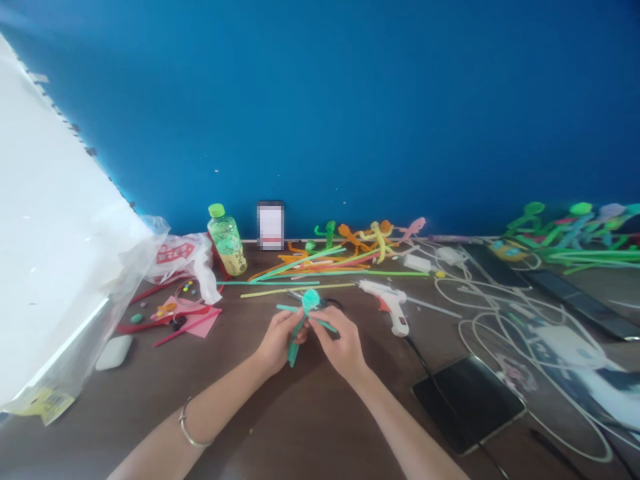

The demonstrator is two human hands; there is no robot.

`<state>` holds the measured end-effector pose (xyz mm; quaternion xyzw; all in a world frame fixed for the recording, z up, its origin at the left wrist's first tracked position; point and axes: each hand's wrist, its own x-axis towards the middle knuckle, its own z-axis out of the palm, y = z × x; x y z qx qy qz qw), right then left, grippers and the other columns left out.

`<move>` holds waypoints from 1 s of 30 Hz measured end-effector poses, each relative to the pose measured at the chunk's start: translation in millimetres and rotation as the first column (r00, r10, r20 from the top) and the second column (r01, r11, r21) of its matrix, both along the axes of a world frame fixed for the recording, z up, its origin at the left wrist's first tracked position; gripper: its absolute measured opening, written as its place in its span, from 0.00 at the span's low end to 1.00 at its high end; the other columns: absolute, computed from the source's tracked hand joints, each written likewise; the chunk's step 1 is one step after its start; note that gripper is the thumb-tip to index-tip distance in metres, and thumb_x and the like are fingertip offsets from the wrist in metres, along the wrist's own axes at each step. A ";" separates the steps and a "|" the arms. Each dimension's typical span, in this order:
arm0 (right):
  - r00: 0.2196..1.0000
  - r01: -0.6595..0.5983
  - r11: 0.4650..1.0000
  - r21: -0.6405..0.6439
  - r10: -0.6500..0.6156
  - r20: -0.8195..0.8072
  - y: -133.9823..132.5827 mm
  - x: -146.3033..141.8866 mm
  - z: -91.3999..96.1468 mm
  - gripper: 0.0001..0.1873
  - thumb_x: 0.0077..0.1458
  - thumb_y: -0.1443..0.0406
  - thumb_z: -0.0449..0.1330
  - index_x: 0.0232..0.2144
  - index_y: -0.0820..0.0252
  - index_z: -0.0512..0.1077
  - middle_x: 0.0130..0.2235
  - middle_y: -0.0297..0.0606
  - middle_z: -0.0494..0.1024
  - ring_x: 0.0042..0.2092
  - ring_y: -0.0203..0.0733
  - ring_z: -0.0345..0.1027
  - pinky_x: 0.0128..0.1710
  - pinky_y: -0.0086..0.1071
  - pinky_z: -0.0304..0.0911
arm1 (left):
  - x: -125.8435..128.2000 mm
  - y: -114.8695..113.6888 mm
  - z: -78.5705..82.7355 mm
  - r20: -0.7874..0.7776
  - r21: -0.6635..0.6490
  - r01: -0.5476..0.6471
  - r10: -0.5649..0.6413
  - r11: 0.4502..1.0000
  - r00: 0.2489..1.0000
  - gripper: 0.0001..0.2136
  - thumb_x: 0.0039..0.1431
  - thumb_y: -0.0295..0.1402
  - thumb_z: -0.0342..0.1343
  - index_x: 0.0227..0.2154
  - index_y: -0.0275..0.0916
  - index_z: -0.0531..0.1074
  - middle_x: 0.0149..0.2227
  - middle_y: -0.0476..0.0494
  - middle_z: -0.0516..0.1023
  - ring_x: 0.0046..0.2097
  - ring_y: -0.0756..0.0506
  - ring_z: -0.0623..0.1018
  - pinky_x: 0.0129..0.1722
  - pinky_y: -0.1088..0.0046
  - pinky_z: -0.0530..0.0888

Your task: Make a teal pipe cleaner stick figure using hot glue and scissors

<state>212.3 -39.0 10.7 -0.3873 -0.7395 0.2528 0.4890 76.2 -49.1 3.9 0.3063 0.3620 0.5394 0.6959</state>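
I have the left hand (280, 339) gripping a teal pipe-cleaner figure (311, 300) below its round head, while the right hand (341, 341) pinches the figure at its side strand. I hold the figure over the surface (310, 427), between both hands. The glue gun (387, 300) lies to the right; loose colored stems (310, 270) lie beyond the figure.
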 end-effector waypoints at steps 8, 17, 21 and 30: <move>0.997 -0.024 1.000 -0.015 0.025 0.072 3.2 6.7 8.3 0.08 0.54 0.63 0.54 0.31 0.54 0.74 0.31 0.36 0.77 0.36 0.41 0.69 0.40 0.37 0.62 | -2.5 3.0 -2.5 -0.091 0.026 -0.004 0.006 1.000 0.996 0.16 0.45 0.43 0.59 0.19 0.32 0.68 0.13 0.54 0.57 0.17 0.57 0.57 0.18 0.78 0.52; 0.908 0.223 0.964 0.143 -0.259 0.330 3.3 8.0 2.4 0.14 0.55 0.62 0.51 0.43 0.60 0.65 0.37 0.42 0.72 0.40 0.44 0.66 0.49 0.45 0.54 | -10.3 12.1 -8.8 -0.034 0.036 -0.147 0.148 0.989 0.988 0.13 0.42 0.37 0.63 0.26 0.33 0.69 0.26 0.49 0.67 0.26 0.56 0.66 0.25 0.80 0.65; 0.635 0.391 0.903 0.177 -0.404 0.659 -4.4 32.1 15.9 0.13 0.52 0.57 0.52 0.28 0.61 0.69 0.36 0.48 0.69 0.41 0.52 0.64 0.43 0.51 0.56 | -12.6 12.5 -8.0 -0.031 0.050 -0.127 0.129 0.991 0.991 0.14 0.46 0.41 0.59 0.28 0.35 0.66 0.26 0.51 0.66 0.22 0.57 0.63 0.18 0.82 0.58; 0.374 0.688 0.698 -0.199 -0.106 0.921 -34.2 95.2 27.8 0.22 0.56 0.52 0.45 0.27 0.63 0.69 0.30 0.49 0.71 0.39 0.57 0.67 0.34 0.45 0.60 | -16.3 17.1 -12.2 -0.042 0.105 -0.098 0.103 0.990 0.994 0.16 0.48 0.41 0.58 0.21 0.34 0.61 0.20 0.55 0.61 0.17 0.60 0.55 0.15 0.83 0.51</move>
